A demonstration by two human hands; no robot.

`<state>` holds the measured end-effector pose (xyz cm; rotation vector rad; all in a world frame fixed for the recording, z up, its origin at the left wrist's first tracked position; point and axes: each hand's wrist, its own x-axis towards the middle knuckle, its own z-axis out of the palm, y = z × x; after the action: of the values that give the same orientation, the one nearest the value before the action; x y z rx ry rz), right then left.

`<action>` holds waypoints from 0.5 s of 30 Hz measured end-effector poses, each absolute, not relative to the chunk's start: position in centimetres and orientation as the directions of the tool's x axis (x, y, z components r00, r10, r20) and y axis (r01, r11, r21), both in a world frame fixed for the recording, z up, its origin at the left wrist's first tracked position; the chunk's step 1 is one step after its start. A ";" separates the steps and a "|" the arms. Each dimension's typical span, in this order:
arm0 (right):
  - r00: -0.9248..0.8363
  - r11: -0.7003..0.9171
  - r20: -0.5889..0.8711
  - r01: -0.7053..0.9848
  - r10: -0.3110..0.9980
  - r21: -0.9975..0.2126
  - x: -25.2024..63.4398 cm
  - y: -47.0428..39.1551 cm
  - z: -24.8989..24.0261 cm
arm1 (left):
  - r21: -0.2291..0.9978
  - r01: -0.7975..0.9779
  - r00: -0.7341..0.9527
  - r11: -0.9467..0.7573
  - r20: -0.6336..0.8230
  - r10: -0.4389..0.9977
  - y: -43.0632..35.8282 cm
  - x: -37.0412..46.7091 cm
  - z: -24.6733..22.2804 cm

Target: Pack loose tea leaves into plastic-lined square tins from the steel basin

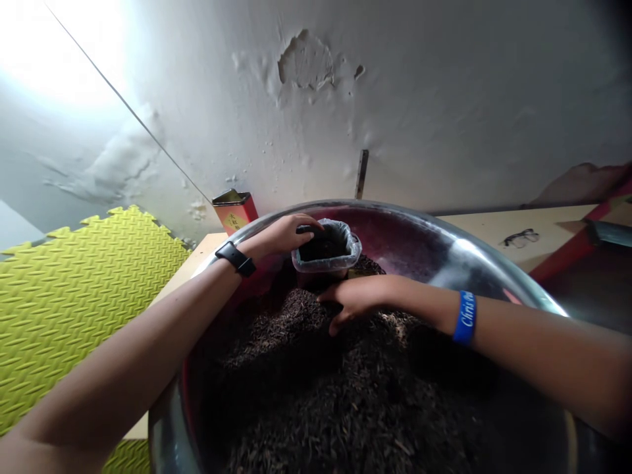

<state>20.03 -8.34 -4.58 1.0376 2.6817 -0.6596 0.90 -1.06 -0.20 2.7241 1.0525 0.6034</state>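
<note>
A large metal bowl (434, 230) holds a heap of dark, dry loose tea leaves (345, 408). Towards its far side stands a small box lined with a clear plastic bag (328, 264), its mouth facing up and its inside dark. My left hand (291, 234), with a black band at the wrist, grips the box's left rim, thumb and fingers curled over the edge. Just in front of the box, my right hand (363, 297), wearing a blue wristband, reaches down to the leaves with thumb and fingers apart. Nothing shows in its grasp; some fingertips are hidden.
An open red tin (235, 212) stands on the light wooden table (486, 230) behind the bowl's left rim. Eyeglasses (522, 237) lie to the right, near a red box (563, 253). Yellow foam mats (89, 296) are at left, and a peeling wall (419, 99) rises behind.
</note>
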 end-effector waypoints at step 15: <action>-0.734 0.730 -0.582 0.603 0.350 -0.322 19.4 -8.3 -3.4 | 0.330 0.623 0.662 -0.709 0.261 0.703 -1.0 0.7 -0.1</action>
<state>19.39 -8.30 -3.43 0.7248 2.4405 -0.6904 0.75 -0.96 -0.10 2.6657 1.0779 0.5508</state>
